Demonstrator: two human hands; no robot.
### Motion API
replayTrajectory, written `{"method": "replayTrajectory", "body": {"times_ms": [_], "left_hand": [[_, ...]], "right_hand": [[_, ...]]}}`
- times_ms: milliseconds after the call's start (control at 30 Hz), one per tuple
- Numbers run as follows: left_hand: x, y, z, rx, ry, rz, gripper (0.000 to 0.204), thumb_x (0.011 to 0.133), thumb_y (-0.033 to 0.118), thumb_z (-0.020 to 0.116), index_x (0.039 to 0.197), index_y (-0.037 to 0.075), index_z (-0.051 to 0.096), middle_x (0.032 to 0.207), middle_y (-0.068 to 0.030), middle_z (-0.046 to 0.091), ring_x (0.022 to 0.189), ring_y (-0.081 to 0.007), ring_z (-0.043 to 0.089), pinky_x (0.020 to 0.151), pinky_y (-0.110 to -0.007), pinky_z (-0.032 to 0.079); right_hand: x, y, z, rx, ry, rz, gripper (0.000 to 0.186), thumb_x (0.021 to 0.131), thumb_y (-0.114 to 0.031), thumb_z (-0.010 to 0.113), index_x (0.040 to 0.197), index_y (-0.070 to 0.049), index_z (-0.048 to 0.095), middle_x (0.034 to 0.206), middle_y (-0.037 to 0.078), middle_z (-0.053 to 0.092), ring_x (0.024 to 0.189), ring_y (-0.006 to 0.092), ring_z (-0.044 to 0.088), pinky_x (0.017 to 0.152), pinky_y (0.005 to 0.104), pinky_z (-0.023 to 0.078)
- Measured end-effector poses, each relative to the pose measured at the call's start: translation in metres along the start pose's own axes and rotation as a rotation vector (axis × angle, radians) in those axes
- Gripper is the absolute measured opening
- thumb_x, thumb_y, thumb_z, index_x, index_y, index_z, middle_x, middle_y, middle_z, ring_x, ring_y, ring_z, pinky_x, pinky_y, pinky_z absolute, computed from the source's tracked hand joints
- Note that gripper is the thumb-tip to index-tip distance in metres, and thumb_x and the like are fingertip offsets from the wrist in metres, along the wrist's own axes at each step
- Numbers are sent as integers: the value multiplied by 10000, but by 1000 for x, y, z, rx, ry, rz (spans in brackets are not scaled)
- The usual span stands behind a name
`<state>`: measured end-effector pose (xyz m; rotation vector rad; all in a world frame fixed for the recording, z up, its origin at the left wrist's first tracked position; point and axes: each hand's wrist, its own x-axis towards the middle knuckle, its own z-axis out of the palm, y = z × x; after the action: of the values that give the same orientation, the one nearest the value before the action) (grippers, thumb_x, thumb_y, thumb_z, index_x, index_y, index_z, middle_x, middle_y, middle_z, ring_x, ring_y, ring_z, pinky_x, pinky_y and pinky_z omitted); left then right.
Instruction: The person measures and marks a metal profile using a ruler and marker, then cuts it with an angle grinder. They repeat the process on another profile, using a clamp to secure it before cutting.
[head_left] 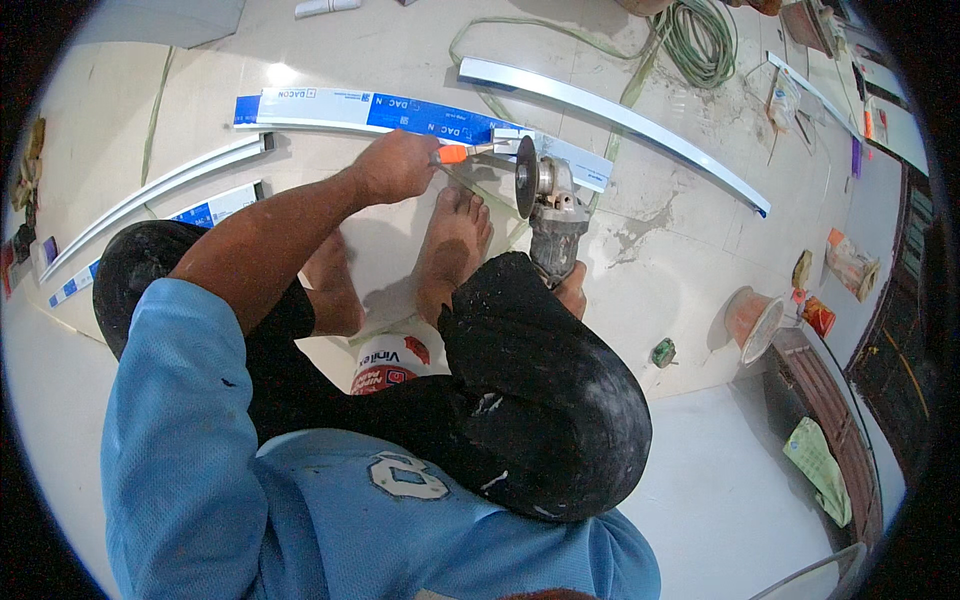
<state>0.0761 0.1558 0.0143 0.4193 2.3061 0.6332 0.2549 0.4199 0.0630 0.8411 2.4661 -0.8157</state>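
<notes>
My left hand (396, 168) is closed around an orange-handled tool (453, 154), whose exact kind I cannot make out. Its metal end meets a short white profile piece (511, 138), lying over a long white profile strip with blue film (335, 108) on the floor. My right hand (572, 291), partly hidden by my knee, grips an angle grinder (558, 225). The grinder's dark disc (526, 177) stands upright close beside the short piece; whether they touch I cannot tell. My bare foot (455, 245) rests just below the strip.
Another long white profile (610, 120) lies beyond; shorter profiles (165, 180) lie left. A coiled green hose (698, 45) is at the back. To the right are an orange-tinted tub (753, 322) and a green lump (663, 352). A paint bucket (385, 362) stands beneath me.
</notes>
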Motion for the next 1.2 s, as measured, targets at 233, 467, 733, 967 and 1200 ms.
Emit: {"method": "replayTrajectory", "body": {"times_ms": [233, 467, 733, 967, 1200], "left_hand": [[2, -5, 4, 26, 17, 28, 272, 984, 195, 723, 1160, -9, 751, 1079, -255, 777, 1029, -429, 768, 962, -528, 616], [3, -7, 4, 43, 32, 63, 245, 984, 187, 697, 1135, 2, 753, 1051, -265, 776, 1005, -446, 770, 936, -540, 622], [3, -11, 8, 33, 37, 61, 250, 983, 187, 681, 1141, 7, 755, 1036, -258, 779, 1001, -439, 772, 935, -541, 619], [1, -7, 6, 28, 56, 63, 249, 981, 184, 693, 1126, -7, 759, 1033, -259, 778, 995, -437, 772, 933, -537, 620], [3, -9, 7, 49, 59, 85, 243, 981, 187, 700, 1116, -5, 762, 1046, -255, 778, 998, -435, 772, 926, -531, 621]], "right_hand": [[7, -5, 13, -36, 11, -26, 361, 1059, -268, 677, 1313, -75, 507, 1160, 268, 714, 1147, 446, 710, 881, 567, 591], [3, -4, 4, -32, 35, -22, 332, 1075, -264, 642, 1318, -77, 514, 1186, 262, 698, 1178, 437, 690, 895, 564, 585], [24, -26, 68, -144, 36, -187, 304, 1093, -260, 602, 1323, -79, 521, 1215, 255, 680, 1213, 426, 668, 911, 560, 580], [46, -39, 159, -320, 115, -343, 284, 1109, -256, 568, 1328, -80, 528, 1240, 249, 664, 1244, 417, 648, 926, 557, 574], [53, -31, 187, -384, 189, -378, 269, 1125, -252, 533, 1333, -82, 535, 1266, 242, 649, 1275, 408, 629, 940, 554, 569]]}}
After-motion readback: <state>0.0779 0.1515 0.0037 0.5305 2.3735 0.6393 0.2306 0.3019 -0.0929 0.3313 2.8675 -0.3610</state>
